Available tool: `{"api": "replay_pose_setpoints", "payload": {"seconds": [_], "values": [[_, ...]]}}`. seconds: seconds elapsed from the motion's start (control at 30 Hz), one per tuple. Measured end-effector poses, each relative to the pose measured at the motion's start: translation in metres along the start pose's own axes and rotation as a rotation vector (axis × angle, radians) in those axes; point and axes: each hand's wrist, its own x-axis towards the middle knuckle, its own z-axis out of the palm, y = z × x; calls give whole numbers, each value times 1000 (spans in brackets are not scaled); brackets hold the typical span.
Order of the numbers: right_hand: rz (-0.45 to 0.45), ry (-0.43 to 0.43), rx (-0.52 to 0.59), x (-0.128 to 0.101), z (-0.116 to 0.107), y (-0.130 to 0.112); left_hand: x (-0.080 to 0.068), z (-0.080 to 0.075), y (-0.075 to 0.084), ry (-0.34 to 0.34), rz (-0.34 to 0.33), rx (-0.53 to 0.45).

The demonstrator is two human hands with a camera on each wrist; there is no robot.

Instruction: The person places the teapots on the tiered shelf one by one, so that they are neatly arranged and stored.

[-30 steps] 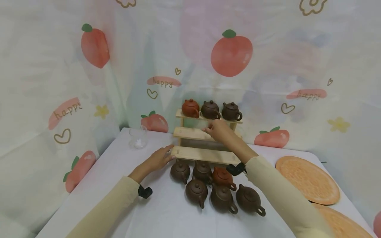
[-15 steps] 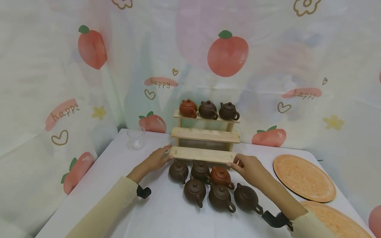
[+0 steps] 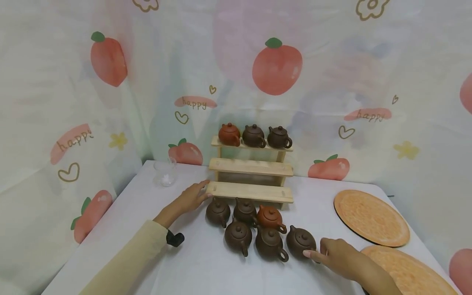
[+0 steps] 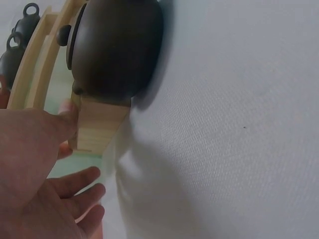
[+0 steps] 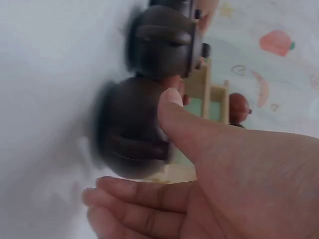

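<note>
In the head view, my left hand [image 3: 189, 199] holds the left end of the bottom board of a three-tier wooden stand [image 3: 250, 190] between thumb and index finger. The left wrist view shows its other fingers spread. My right hand [image 3: 341, 256] is at the handle of the rightmost dark brown teapot [image 3: 299, 239], thumb and fingers apart on either side; blur in the right wrist view hides whether they touch it. Several more teapots sit in front of the stand, one of them a reddish teapot [image 3: 270, 217]. On the top tier stand a red teapot [image 3: 228, 134] and two dark ones.
A clear glass cup [image 3: 164, 174] stands on the white-covered table at the back left. Two round orange-brown mats [image 3: 372, 217] lie at the right. A printed fabric backdrop [image 3: 236, 61] rises behind and beside the table.
My right hand has come down from the middle tier, past the right end of the bottom board, to the rightmost teapot. My left hand stays at the stand.
</note>
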Motion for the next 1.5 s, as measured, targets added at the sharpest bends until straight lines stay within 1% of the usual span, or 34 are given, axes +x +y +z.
{"api": "replay_pose_setpoints", "payload": {"seconds": [0.13,0.27,0.4,0.5,0.6,0.7,0.8,1.0,1.1,1.2,1.37,1.5], "values": [[-26,14,20,-1,15,5,1,1,-2,-2,-5,-1],[-48,33,45,1,24,7,0,2,-2,3,-4,-6],[-18,50,42,2,29,7,-1,1,-1,4,0,-18],[-24,77,34,0,31,8,-1,0,0,3,9,-9],[-60,107,25,-2,31,10,-1,0,0,3,5,-9],[-83,112,15,-3,31,11,0,1,-1,-6,-16,-10],[-61,105,18,-2,30,13,0,2,-1,-10,-29,1],[-90,181,31,-2,30,26,1,2,-2,-14,-33,1],[-86,191,42,1,27,29,2,3,-3,-14,-27,5],[-76,190,51,4,24,30,2,2,-4,-13,-25,5],[-107,199,49,10,20,30,2,2,-3,-16,-33,-3],[-127,216,27,14,15,28,2,3,-4,-20,-36,-12]]}}
